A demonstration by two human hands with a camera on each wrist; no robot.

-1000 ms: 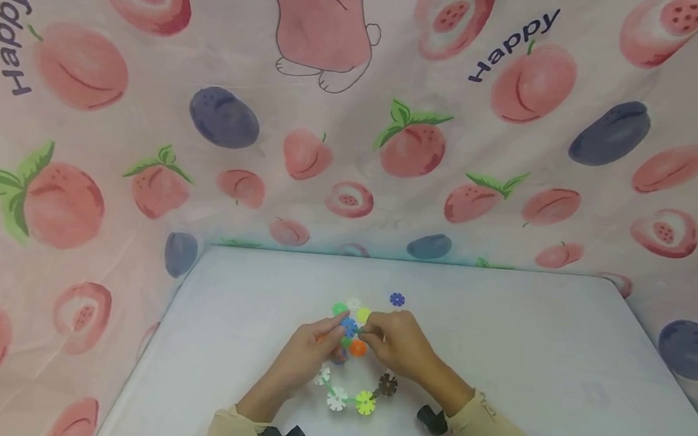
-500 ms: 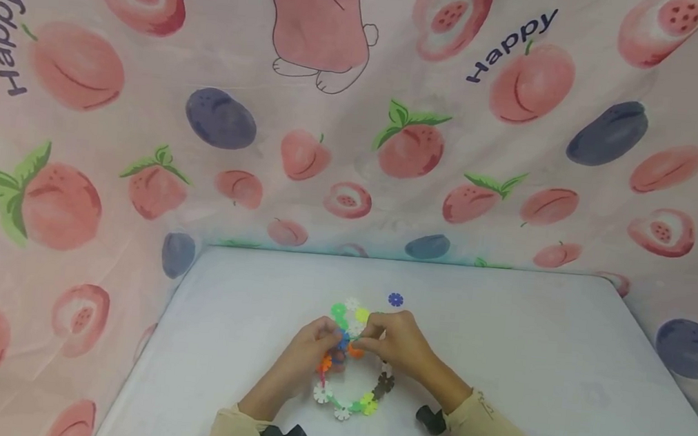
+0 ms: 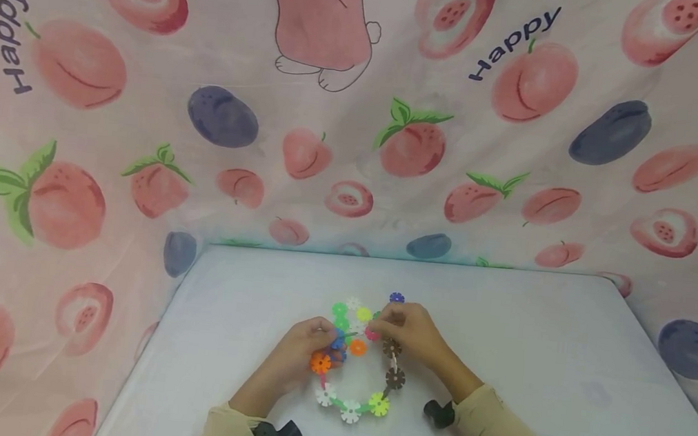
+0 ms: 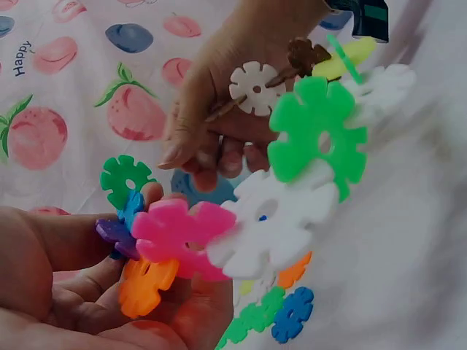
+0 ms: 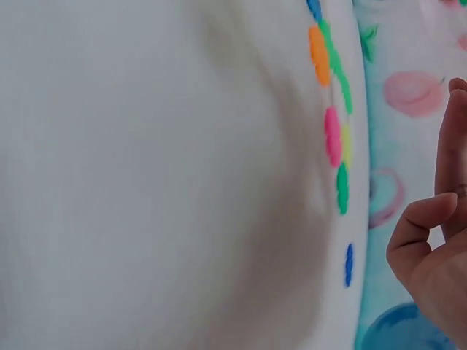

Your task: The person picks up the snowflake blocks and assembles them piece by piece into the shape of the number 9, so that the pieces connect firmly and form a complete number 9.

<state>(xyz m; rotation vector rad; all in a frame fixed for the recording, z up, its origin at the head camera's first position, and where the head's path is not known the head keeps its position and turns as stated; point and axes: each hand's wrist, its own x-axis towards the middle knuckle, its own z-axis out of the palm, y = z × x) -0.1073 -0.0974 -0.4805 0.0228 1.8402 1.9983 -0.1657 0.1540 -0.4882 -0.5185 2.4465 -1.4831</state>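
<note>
My left hand [image 3: 297, 348] pinches one end of a chain of flower-shaped plastic discs. In the left wrist view its fingers hold purple [image 4: 117, 237] and blue [image 4: 131, 210] discs, with a green disc [image 4: 125, 181] joined beyond them. Orange [image 4: 148, 286], pink [image 4: 182, 233], white and green [image 4: 319, 135] discs follow. The chain curves towards me and round to brown discs [image 3: 395, 378] beside my right hand [image 3: 414, 331]. The fingers of that hand are loosely bent, and nothing shows between them; whether it touches the chain's brown end is unclear.
Loose and joined discs lie beyond the hands on the white table [image 3: 498, 369], among them green [image 3: 339, 309], yellow [image 3: 364, 313] and orange [image 3: 358, 348]. A dark blue disc [image 3: 397, 298] lies farther back. A fruit-print cloth [image 3: 344, 134] hangs behind the table.
My right hand has drawn away to the right from my left hand. The left hand has shifted slightly left and down with the chain, whose brown end now shows more.
</note>
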